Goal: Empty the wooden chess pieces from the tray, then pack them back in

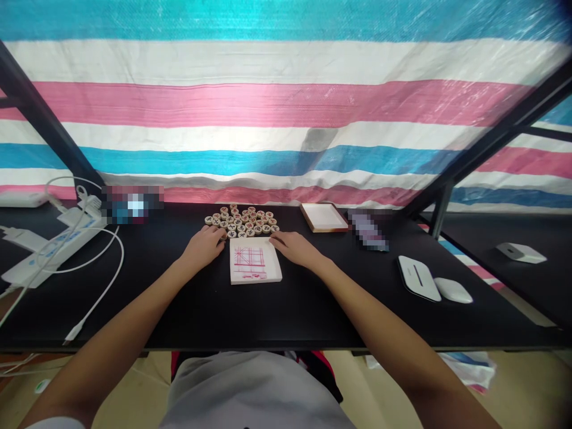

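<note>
A heap of several round wooden chess pieces lies on the black table at the far middle. In front of it sits a white box with red grid lines printed on top. My left hand rests palm down beside the box's left side, its fingertips touching the nearest pieces of the heap. My right hand lies flat by the box's upper right corner, fingers stretched toward the pieces. Neither hand visibly holds anything.
An open shallow white tray lies right of the heap. Two white devices sit at the right. A white power strip with cables occupies the left. A striped tarp hangs behind the table.
</note>
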`<action>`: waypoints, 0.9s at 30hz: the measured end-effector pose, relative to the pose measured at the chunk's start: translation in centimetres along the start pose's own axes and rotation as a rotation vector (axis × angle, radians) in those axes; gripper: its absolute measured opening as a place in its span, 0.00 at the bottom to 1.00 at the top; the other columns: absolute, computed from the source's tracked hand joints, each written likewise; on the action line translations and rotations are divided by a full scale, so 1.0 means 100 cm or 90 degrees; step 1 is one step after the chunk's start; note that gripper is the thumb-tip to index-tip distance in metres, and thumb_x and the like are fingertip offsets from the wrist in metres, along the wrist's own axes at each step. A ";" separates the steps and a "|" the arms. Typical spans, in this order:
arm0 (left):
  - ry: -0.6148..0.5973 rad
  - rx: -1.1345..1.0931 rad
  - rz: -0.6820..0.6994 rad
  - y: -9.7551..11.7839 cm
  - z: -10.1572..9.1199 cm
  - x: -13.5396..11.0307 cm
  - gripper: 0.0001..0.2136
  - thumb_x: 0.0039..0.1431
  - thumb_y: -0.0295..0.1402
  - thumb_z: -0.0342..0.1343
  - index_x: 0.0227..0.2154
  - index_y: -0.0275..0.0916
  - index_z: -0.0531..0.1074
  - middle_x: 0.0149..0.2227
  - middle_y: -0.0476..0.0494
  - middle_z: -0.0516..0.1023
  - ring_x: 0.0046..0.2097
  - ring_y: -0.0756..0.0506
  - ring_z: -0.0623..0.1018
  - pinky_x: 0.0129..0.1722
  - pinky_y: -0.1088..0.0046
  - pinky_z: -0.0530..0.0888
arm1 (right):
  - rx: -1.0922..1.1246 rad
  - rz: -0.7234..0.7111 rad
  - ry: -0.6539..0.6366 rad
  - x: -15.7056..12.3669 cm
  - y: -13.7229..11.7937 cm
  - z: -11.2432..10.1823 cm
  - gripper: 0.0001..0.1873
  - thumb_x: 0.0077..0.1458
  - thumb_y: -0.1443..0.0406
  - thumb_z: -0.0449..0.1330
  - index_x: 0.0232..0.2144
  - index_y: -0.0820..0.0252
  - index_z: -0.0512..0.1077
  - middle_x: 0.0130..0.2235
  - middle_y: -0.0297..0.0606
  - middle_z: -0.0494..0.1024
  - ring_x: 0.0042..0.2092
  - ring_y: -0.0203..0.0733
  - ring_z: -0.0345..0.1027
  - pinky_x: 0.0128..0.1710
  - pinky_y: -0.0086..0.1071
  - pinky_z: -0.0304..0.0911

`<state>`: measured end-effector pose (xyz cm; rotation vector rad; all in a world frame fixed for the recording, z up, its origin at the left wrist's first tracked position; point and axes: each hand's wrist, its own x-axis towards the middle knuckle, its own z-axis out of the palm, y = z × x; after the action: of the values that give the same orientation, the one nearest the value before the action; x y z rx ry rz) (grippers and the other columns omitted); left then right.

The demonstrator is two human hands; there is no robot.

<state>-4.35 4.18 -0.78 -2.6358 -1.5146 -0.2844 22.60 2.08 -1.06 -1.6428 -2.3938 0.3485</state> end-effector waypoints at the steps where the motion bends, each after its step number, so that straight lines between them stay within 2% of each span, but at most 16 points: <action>1: -0.002 0.001 -0.002 0.000 0.000 0.000 0.07 0.59 0.29 0.49 0.36 0.39 0.71 0.39 0.42 0.75 0.44 0.41 0.71 0.44 0.66 0.69 | 0.003 -0.002 0.003 0.000 0.000 0.000 0.17 0.65 0.58 0.45 0.43 0.58 0.71 0.43 0.41 0.78 0.45 0.43 0.72 0.42 0.28 0.58; 7: 0.014 -0.060 -0.047 0.004 -0.005 0.001 0.03 0.58 0.32 0.51 0.32 0.40 0.67 0.35 0.43 0.74 0.40 0.42 0.73 0.40 0.68 0.69 | 0.004 -0.008 0.008 0.000 0.001 0.000 0.17 0.65 0.58 0.45 0.42 0.57 0.71 0.41 0.40 0.78 0.43 0.42 0.72 0.41 0.28 0.58; 10: 0.056 -0.098 -0.054 0.009 -0.010 0.000 0.03 0.57 0.33 0.52 0.32 0.40 0.66 0.33 0.44 0.74 0.39 0.43 0.73 0.38 0.69 0.68 | -0.003 -0.004 0.007 0.000 0.000 0.000 0.16 0.65 0.59 0.45 0.42 0.57 0.71 0.41 0.40 0.78 0.43 0.42 0.72 0.40 0.28 0.58; 14: 0.140 -0.087 -0.036 0.015 -0.018 -0.002 0.04 0.58 0.33 0.52 0.33 0.38 0.67 0.33 0.44 0.74 0.39 0.42 0.73 0.40 0.67 0.68 | -0.009 -0.002 0.007 0.000 0.000 0.000 0.16 0.65 0.59 0.46 0.41 0.57 0.71 0.41 0.39 0.79 0.43 0.42 0.72 0.39 0.28 0.58; 16: 0.158 -0.112 -0.004 0.018 -0.019 -0.004 0.05 0.59 0.34 0.51 0.33 0.38 0.68 0.34 0.44 0.75 0.39 0.43 0.73 0.42 0.67 0.68 | -0.010 -0.004 0.008 0.000 0.000 0.000 0.16 0.65 0.59 0.46 0.41 0.57 0.71 0.41 0.39 0.79 0.42 0.42 0.72 0.39 0.28 0.58; 21: 0.095 -0.180 0.163 0.020 -0.007 -0.005 0.05 0.59 0.34 0.51 0.32 0.39 0.69 0.35 0.46 0.75 0.40 0.45 0.72 0.44 0.68 0.67 | -0.008 -0.006 0.009 0.001 0.002 0.002 0.16 0.65 0.59 0.45 0.41 0.57 0.71 0.41 0.40 0.79 0.43 0.42 0.72 0.40 0.28 0.58; 23: 0.076 -0.180 0.177 0.020 -0.001 -0.005 0.05 0.59 0.33 0.52 0.32 0.39 0.70 0.35 0.45 0.75 0.40 0.44 0.72 0.44 0.67 0.67 | -0.007 -0.007 0.008 0.002 0.002 0.003 0.16 0.65 0.59 0.45 0.42 0.57 0.71 0.41 0.40 0.79 0.44 0.42 0.72 0.40 0.28 0.58; 27: 0.074 -0.181 0.145 0.019 0.006 -0.003 0.05 0.58 0.33 0.52 0.32 0.38 0.72 0.35 0.45 0.76 0.41 0.43 0.71 0.46 0.65 0.67 | -0.008 -0.006 0.006 0.001 0.002 0.002 0.16 0.65 0.59 0.45 0.41 0.57 0.71 0.41 0.40 0.79 0.43 0.42 0.72 0.39 0.28 0.58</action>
<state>-2.79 3.07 -1.42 -2.9119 -1.2037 -0.6633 22.68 2.25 -1.28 -1.6336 -2.4017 0.3242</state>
